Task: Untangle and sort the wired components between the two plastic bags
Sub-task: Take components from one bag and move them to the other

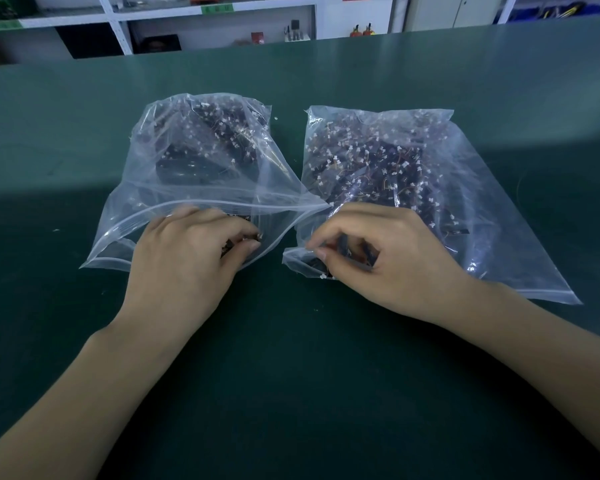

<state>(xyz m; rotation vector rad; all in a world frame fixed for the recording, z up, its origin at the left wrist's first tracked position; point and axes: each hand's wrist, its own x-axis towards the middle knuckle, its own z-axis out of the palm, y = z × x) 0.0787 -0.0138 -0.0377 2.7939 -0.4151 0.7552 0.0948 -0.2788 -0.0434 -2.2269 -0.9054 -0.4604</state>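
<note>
Head view: left hand (pixel 187 251) and right hand (pixel 378 258) each pinch dark wired components (pixel 352 249); labels unreadable.

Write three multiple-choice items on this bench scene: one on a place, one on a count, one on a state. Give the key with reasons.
1. Where does the left hand work?
A. at the mouth of the left clear plastic zip bag
B. on the white shelf
C. flat on bare mat

2. How many clear plastic bags lie on the dark green table mat?
A. one
B. two
C. four

3. What is the right hand doing?
A. lying flat and open
B. pinching small dark wired components at the mouth of the right clear plastic zip bag
C. holding scissors

Key: 1 A, its fingers reach into that bag's open zip end; 2 B, the two bags lie side by side; 3 B, its thumb and curled fingers close round dark parts at that bag's opening.
</note>
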